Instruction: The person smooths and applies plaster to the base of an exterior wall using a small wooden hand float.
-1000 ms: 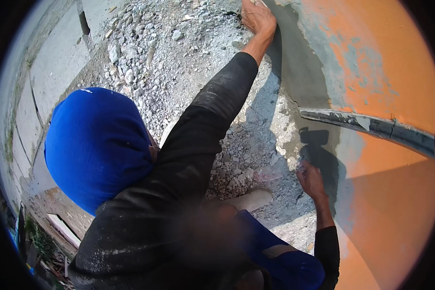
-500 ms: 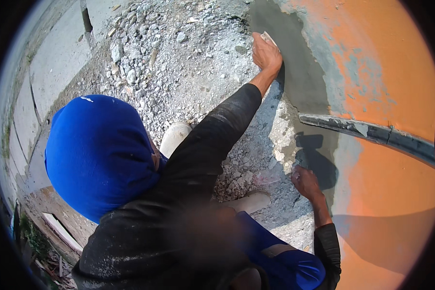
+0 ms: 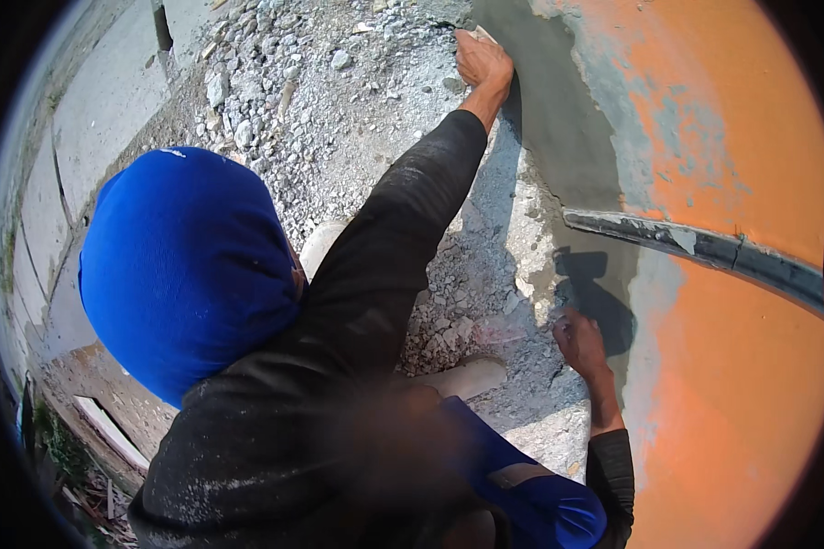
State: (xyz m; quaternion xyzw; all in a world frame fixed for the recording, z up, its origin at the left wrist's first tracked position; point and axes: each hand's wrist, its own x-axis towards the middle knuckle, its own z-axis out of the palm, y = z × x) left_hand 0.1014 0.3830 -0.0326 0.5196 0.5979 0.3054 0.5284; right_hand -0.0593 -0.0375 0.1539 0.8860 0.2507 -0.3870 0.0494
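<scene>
My left hand (image 3: 484, 66) reaches far forward, its fingers closed round a pale flat piece (image 3: 485, 35); only its edge shows past the fingers. It is beside a band of smooth grey mortar (image 3: 568, 114) at the foot of an orange wall (image 3: 751, 393). Closer in, my right hand (image 3: 580, 342) is curled low beside the wall's base, by the shaded lower mortar. Something small and pale may be at its fingertips, but I cannot make it out. Between the hands lies a rough, broken strip of whitish mortar (image 3: 533, 242).
A dark pipe-like bar (image 3: 696, 242) slants across the wall. Loose gravel (image 3: 284, 110) covers the ground, with concrete slabs (image 3: 110, 119) beyond. My blue-trousered knees (image 3: 192, 274) and pale boots (image 3: 471, 377) fill the near area. A pale board (image 3: 110, 430) lies at lower left.
My left hand has moved farther forward and slightly left with the pale flat piece. My left knee has shifted forward a little. My right hand has hardly moved.
</scene>
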